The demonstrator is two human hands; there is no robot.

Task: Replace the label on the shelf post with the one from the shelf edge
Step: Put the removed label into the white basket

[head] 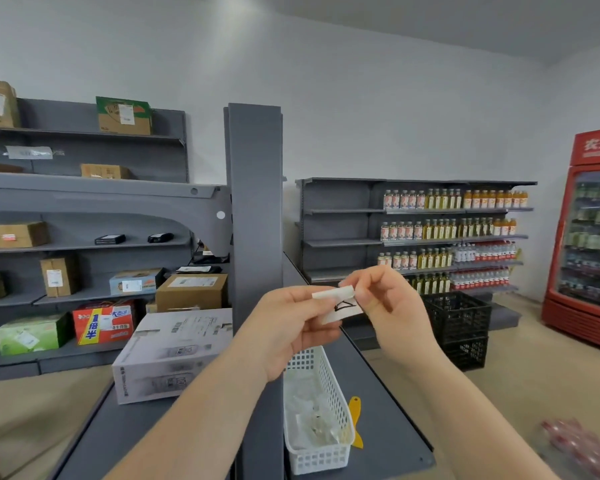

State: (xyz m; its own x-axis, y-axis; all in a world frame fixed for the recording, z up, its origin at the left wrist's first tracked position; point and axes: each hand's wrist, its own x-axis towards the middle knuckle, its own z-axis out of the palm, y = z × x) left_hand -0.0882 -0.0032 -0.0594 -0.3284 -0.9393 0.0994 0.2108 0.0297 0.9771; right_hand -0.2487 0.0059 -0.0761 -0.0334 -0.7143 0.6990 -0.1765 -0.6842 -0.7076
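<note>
A small white label (340, 306) with a black drawn mark is held in front of me, at the height of the shelf top. My left hand (291, 327) pinches its left side. My right hand (385, 299) pinches its upper right edge, where a strip curls away from the sheet. The tall grey shelf post (255, 209) stands just behind and left of the hands. I see no label on its visible face.
A white perforated basket (321, 420) with clear scraps sits on the grey shelf top (388, 417), a yellow scraper (355, 420) beside it. A white carton (174, 355) lies to the left. Black crates (459, 327), drink shelves (451, 233) and a red fridge (589, 237) stand to the right.
</note>
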